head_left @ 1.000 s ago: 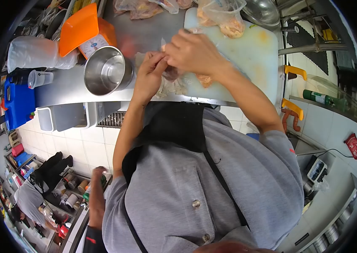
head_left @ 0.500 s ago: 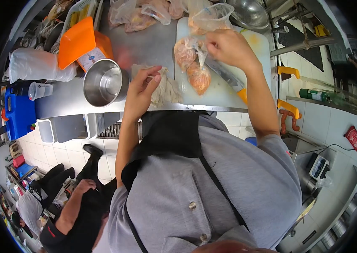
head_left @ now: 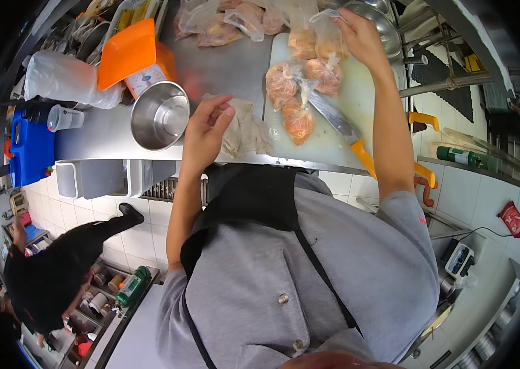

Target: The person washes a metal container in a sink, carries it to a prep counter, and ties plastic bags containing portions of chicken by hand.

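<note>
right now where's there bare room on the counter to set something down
Bare counter shows between the orange scale and cutting board, beyond the cloth, and left of the pot. On the board, a strip lies open between knife and right forearm. Crowded: around the tied bags and the bagged meat behind.

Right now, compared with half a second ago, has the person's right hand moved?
Yes. Against the white cutting board, the right hand has moved farther from the person's body, toward the metal bowl.
</note>
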The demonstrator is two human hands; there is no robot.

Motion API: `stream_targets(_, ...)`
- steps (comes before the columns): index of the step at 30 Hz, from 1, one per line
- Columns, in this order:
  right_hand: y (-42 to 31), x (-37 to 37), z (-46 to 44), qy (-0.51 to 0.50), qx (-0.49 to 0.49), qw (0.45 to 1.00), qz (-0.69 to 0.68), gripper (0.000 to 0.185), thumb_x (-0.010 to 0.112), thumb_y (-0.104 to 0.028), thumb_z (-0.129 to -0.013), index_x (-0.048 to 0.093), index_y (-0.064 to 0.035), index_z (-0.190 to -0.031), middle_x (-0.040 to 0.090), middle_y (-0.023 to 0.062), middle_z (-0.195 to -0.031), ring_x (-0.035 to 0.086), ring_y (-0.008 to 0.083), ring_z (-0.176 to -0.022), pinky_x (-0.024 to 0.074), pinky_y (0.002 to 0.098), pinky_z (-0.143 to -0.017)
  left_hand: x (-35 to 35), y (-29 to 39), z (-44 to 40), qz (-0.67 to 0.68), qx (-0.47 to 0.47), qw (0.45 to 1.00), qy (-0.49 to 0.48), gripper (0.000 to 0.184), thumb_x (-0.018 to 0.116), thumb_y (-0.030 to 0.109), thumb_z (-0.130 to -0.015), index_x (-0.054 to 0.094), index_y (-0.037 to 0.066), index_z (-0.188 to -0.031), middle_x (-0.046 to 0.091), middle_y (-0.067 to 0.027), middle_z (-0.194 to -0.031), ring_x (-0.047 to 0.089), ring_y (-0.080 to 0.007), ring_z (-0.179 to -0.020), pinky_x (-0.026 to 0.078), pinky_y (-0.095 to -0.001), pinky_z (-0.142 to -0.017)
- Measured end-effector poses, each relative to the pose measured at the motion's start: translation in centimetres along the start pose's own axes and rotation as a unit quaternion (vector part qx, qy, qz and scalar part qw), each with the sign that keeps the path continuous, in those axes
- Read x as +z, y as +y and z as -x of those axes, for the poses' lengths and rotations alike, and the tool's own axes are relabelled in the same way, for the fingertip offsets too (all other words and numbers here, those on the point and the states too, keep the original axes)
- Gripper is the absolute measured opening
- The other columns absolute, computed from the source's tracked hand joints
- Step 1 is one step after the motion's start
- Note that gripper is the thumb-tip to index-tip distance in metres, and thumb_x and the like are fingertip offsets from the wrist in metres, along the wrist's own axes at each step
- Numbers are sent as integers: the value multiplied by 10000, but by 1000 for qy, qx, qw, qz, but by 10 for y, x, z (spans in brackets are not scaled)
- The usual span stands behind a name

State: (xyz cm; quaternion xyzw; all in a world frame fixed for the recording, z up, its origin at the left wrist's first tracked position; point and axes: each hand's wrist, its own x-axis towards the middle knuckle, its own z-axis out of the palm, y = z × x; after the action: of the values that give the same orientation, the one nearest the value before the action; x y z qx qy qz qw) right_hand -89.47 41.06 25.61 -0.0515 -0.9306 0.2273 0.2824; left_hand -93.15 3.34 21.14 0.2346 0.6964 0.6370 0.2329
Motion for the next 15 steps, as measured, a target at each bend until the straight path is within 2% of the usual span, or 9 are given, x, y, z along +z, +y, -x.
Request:
stream_targets(1, -32, -17, 1, -35, 13, 997, -60, 153, 605, -82, -879, 643, -21, -1015, 679, 196, -950, 645, 342, -810, 502, 369, -714, 2, -3, -1, -19, 37, 999, -7, 397, 682, 164, -933, 585, -24, -1268, 593, -78, -1081, 567, -130, -909, 462, -252, -796)
stream_targets(2, -59, -29, -2, -77, 30, 995, -61, 185, 601, -77, -879, 648, -38, -1054, 677, 202, -981, 651, 345, -833, 505, 370, -718, 7, 3, -2, -20, 33, 999, -8, 397, 682, 164, -933, 585, -24, -1268, 593, -78, -1081, 567, -130, -909, 462, -252, -796)
stream_targets(3, -83, -34, -3, -115, 46, 990, -60, 222, 597, -72, -878, 653, -55, -1093, 675, 208, -1013, 657, 347, -857, 508, 372, -722, 16, 17, -8, -128, 83, 988, 11, 523, 736, 211, -882, 544, -42, -1298, 581, -115, -1120, 576, -186, -941, 473, -294, -808)
stream_targets(5, -124, -25, 1, -76, -27, 992, -92, 279, 584, -169, -912, 598, -74, -1174, 681, 196, -834, 671, 396, -803, 518, 478, -681, 37, 39, -16, -231, 138, 963, 24, 655, 790, 257, -831, 503, -61, -1328, 569, -152, -1158, 585, -242, -973, 484, -337, -819)
stream_targets(6, -140, -17, 3, -70, -53, 989, -121, 277, 570, -175, -932, 594, -101, -1198, 678, 167, -814, 659, 369, -720, 501, 454, -625, 48, 47, -20, -282, 245, 923, 93, 783, 826, 306, -776, 458, -79, -1350, 565, -175, -1152, 582, -289, -995, 463, -395, -866)
stream_targets(9, -186, 22, 23, -77, -106, 967, -219, 197, 561, -180, -951, 596, -119, -1135, 646, 163, -739, 625, 377, -648, 477, 462, -581, 65, 37, -27, -301, 348, 870, 178, 895, 858, 334, -712, 400, -121, -1330, 549, -219, -1151, 550, -371, -1070, 368, -514, -982)
stream_targets(12, -201, 69, 43, -130, -82, 971, -185, 119, 561, -188, -952, 584, -91, -1016, 623, 195, -730, 607, 417, -673, 458, 498, -586, 45, -25, -26, -224, 182, 950, 120, 730, 760, 220, -805, 400, -20, -1393, 423, -245, -1391, 475, -351, -1217, 379, -424, -1019)
stream_targets(14, -180, 103, 47, -90, 38, 968, -230, 155, 561, -208, -958, 568, -57, -925, 618, 216, -737, 610, 435, -702, 447, 516, -600, 25, -71, -24, -275, 85, 957, 30, 406, 697, 72, -748, 563, -29, -1118, 535, -211, -1236, 503, -411, -1125, 381, -508, -962)
stream_targets(15, -168, 116, 49, -91, 39, 968, -232, 155, 561, -208, -958, 568, -57, -925, 618, 216, -737, 610, 435, -702, 447, 516, -600, 27, -69, -21, -276, 83, 957, 30, 406, 697, 72, -748, 563, -29, -1118, 535, -211, -1236, 503, -411, -1125, 381, -508, -962)
